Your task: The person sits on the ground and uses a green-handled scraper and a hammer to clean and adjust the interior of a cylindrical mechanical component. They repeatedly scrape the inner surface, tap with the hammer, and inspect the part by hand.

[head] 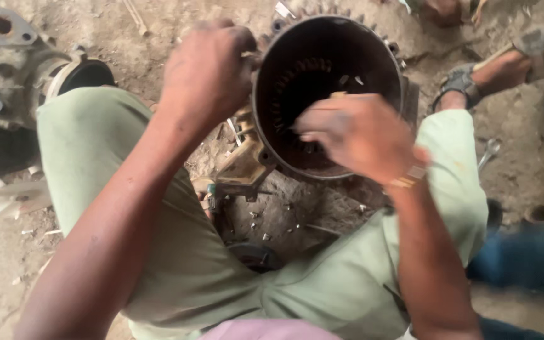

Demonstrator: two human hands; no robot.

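Observation:
A finned electric motor housing stands on end on the dirt between my knees, its dark slotted bore facing up. My left hand is closed on the housing's left rim, fingers curled over the edge. My right hand hovers over the bore's lower right, blurred, fingers pinched on a small pale object I cannot make out. A metal watch band circles my right wrist. A tan mounting foot juts from the housing's lower left.
A grey cast end cover lies at the far left. Small screws and bits are scattered on the dirt below the housing. A spanner lies at the right. Another person's sandalled foot rests at upper right.

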